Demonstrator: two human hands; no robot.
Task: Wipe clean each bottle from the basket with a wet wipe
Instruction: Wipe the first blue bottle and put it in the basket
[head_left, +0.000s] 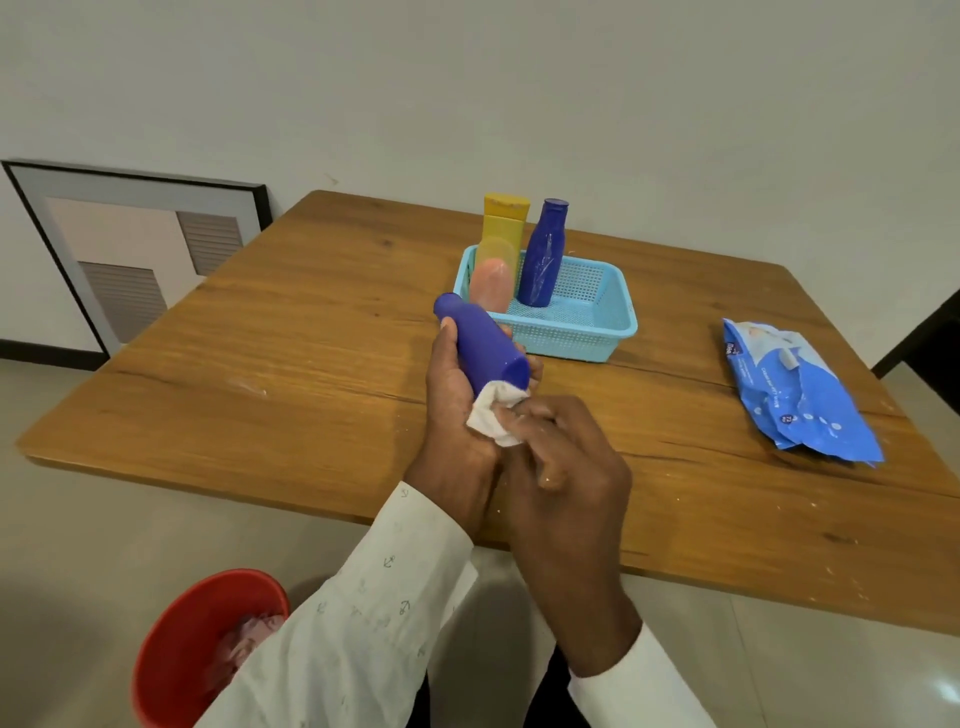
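Blue bottle (480, 343) lies tilted in our left hand (457, 410) above the table's near edge, cap pointing away toward the basket (576, 332). Our right hand (566, 467) pinches the wet wipe (496, 415) against its near base, so strokes should run outward along its length.

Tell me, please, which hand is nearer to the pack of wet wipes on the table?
Right. The right hand, pinching the wipe, is closer to the pack; the left hand, holding the blue bottle, is farther.

Three bottles (540, 254) stand in basket (587, 332), wipes pack (800, 395) right.
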